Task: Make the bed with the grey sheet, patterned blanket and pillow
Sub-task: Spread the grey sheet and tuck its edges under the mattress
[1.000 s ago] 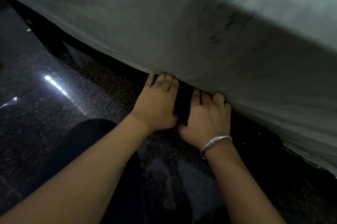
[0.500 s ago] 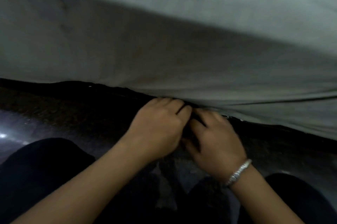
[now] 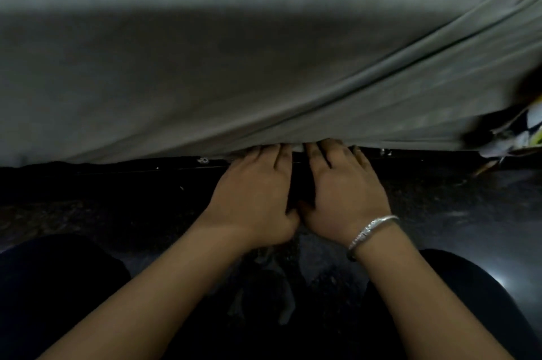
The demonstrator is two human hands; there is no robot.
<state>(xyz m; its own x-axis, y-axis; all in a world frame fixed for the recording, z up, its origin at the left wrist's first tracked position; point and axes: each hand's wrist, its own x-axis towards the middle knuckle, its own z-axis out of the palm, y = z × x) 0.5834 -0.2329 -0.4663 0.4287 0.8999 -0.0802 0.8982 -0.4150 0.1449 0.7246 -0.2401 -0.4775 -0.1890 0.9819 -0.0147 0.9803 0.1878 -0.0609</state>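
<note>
The grey sheet [image 3: 234, 60] filled the whole upper half of the frame, draped down over the side of the bed, its lower hem running across the middle of the picture just above a dark bed frame [image 3: 132, 167] and a dark speckled floor [image 3: 440, 207]. Long folds ran diagonally from the upper right corner down toward the centre, converging where the hands met the hem, which suggested the cloth was under uneven pull there. The likeliest trouble from here was that the tucked edge would spring back out once the fingers withdrew, since the fabric looked taut on the right and slack on the left; pushing harder at one spot could also have dragged the sheet askew on top of the bed, or snagged it on the small metal fittings showing along the frame. The left hand [image 3: 255, 198] and the right hand [image 3: 343, 192] lay side by side at centre frame, palms down, thumbs nearly touching, fingers fairly close together and stretched forward. Their tips disappeared under the hem, so whether they pinched any cloth could not be told; they seemed to be pressing the edge inward rather than gripping it. A silver bracelet [image 3: 372, 230] sat on the right wrist. At the far right edge a scrap of patterned fabric [image 3: 525, 125] showed below the sheet, blurred.
</note>
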